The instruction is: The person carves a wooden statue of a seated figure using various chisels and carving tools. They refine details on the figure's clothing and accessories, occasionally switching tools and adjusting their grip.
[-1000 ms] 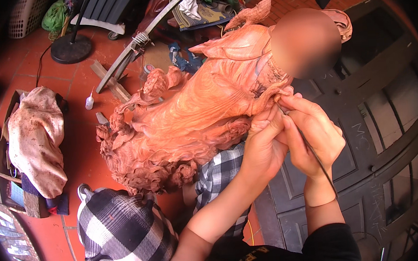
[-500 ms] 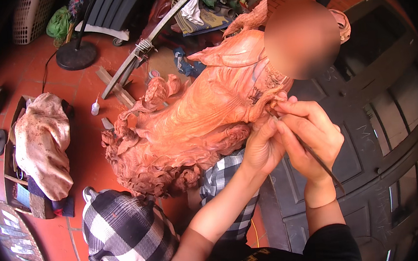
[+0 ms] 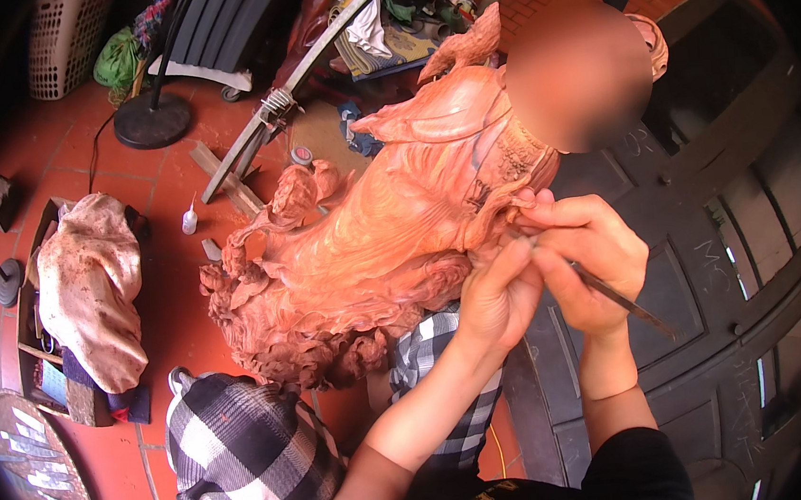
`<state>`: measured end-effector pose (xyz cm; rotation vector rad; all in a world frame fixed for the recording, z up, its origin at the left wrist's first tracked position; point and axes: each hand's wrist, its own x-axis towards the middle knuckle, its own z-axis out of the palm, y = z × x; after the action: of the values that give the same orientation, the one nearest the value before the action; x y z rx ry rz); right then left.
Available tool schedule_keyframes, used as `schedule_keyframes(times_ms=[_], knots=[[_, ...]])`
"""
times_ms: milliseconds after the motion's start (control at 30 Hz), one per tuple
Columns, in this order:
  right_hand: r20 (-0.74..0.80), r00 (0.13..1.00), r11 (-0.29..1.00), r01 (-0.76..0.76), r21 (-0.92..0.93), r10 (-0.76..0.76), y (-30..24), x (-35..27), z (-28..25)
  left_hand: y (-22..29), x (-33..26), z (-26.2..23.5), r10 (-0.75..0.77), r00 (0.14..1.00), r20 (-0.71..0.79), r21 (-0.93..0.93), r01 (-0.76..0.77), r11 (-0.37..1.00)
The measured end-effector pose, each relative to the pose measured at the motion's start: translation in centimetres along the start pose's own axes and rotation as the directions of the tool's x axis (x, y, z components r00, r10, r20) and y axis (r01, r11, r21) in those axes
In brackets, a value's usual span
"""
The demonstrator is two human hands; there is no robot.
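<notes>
A large reddish wooden statue (image 3: 360,225) with carved folds lies slanted across the middle, its head end at the upper right. My right hand (image 3: 596,252) is closed round a thin dark carving chisel (image 3: 624,302), whose shank sticks out toward the lower right. Its fingertips rest by a carved edge below the statue's collar. Pressed close to them, my left hand (image 3: 500,298) is closed, its thumb against the front part of the chisel. The left fingers are partly hidden, and so is the cutting tip.
My knees wear checkered cloth (image 3: 251,444) below the statue. At left are a box with a stained cloth (image 3: 89,287) and a round tray of blades (image 3: 44,472). A small bottle (image 3: 189,220) and a stand base (image 3: 152,120) are beyond. Dark door panels (image 3: 655,323) lie at right.
The chisel's rear end has swung slightly right and up as my right hand turned. Both hands stay at the same part of the statue. The whole view has shifted a little.
</notes>
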<state>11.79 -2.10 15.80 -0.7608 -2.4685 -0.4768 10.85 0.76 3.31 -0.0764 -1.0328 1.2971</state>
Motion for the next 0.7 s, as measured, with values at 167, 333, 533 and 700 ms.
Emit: schedule_keyframes(times_ms=[167, 333, 533, 700], knots=[[-0.010, 1.000, 0.998, 0.012, 0.062, -0.012, 1.0, -0.1, 0.1, 0.2, -0.1, -0.2, -0.001, 0.998, -0.067, 0.063, 0.005, 0.998], [-0.020, 0.996, 0.994, 0.092, 0.060, -0.090, 1.2, -0.4, 0.8, 0.2, -0.3, 0.0, 0.073, 0.997, 0.028, 0.110, -0.075, 0.991], [-0.026, 0.992, 0.988, 0.128, 0.086, -0.126, 2.5, -0.5, 0.4, 0.3, -0.1, 0.5, 0.041, 0.993, -0.109, 0.213, -0.017, 0.977], [-0.010, 0.971, 0.966, 0.240, 0.093, -0.240, 3.0, 0.0, 0.7, 0.8, -0.1, 0.1, 0.080, 0.996, 0.039, 0.048, -0.082, 0.995]])
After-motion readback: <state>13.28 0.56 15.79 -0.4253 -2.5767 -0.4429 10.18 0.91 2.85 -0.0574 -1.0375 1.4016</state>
